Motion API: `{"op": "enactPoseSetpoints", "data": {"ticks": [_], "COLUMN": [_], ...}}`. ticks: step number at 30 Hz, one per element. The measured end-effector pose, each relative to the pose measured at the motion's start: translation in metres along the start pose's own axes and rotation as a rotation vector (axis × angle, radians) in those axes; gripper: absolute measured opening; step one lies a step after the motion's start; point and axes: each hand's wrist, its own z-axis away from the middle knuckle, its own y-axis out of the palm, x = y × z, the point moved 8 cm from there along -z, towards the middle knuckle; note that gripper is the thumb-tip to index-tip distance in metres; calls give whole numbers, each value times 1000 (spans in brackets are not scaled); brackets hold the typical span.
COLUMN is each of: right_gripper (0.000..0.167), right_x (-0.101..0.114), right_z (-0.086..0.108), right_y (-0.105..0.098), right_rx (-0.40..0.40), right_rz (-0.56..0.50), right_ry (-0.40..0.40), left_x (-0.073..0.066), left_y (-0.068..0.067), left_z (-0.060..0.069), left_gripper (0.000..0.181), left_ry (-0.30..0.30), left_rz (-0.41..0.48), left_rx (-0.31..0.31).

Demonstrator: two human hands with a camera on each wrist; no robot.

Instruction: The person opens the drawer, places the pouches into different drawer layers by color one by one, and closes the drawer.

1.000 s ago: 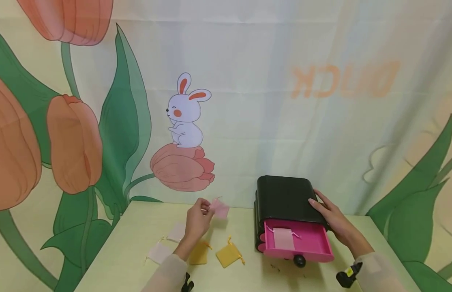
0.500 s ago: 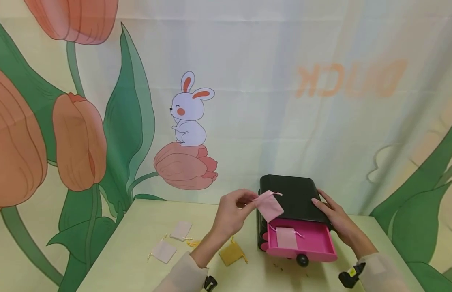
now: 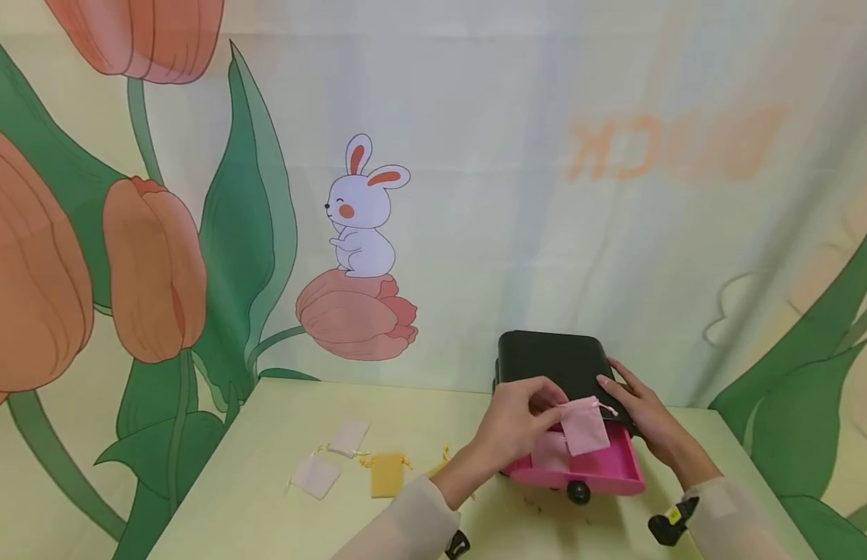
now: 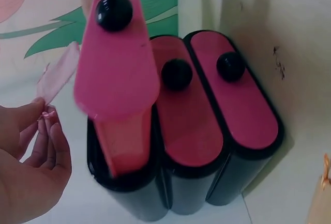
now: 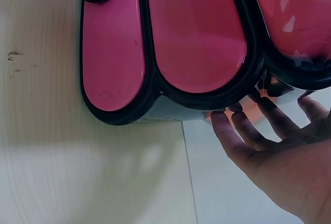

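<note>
My left hand (image 3: 510, 424) pinches a pink drawstring pouch (image 3: 585, 429) by its edge, above the pulled-out top drawer (image 3: 608, 484) of a black drawer box (image 3: 552, 359). Another pink pouch (image 3: 548, 453) lies in that drawer's left part, partly covered by the hand. In the left wrist view, the held pouch (image 4: 59, 74) hangs beside the box, between thumb and fingers. My right hand (image 3: 646, 412) holds the box's right side, thumb on the top edge. The right wrist view shows its fingertips (image 5: 225, 125) against the side; two lower drawers (image 5: 199, 38) are closed.
Left on the table (image 3: 244, 498) lie two pale pouches, one behind (image 3: 349, 437) and one nearer (image 3: 317, 476). A yellow pouch (image 3: 387, 476) lies right of them; another yellow pouch (image 3: 438, 463) is mostly behind the left forearm. A printed curtain (image 3: 468, 194) hangs behind the table.
My left hand has carried the pink pouch rightward from over the table, past the box's left side, to above the open drawer. The right hand stays on the box.
</note>
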Motion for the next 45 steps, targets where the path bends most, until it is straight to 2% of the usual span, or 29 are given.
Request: {"op": "enactPoseSetpoints", "data": {"ticks": [6, 13, 16, 22, 27, 32, 35, 41, 45], "right_gripper": [89, 88, 89, 90, 90, 89, 88, 87, 86], "right_x": [2, 13, 16, 8, 2, 1, 1, -1, 0], "right_z": [3, -9, -8, 0, 1, -1, -2, -2, -1], "right_y": [-2, 7, 1, -8, -10, -11, -11, -2, -2], "right_rx": [-16, 8, -1, -13, -17, -21, -32, -20, -26], "right_rz": [13, 5, 19, 16, 1, -5, -8, -37, -34], "right_ry": [-12, -26, -23, 11, 25, 17, 8, 3, 3], "left_x": [3, 9, 5, 4, 6, 4, 3, -3, -9], "left_y": [21, 23, 27, 41, 48, 48, 47, 31, 21], "left_z": [-2, 1, -1, 0, 1, -2, -2, 0, 1], "left_gripper": [5, 4, 5, 6, 5, 4, 9, 20, 22], "left_ry": [-8, -21, -19, -49, -50, -2, 37, 103, 122], "left_rz": [-69, -82, -102, -128, -173, -237, -244, -147, -86], "left_rx": [46, 57, 46, 60, 79, 82, 95, 83, 86]}}
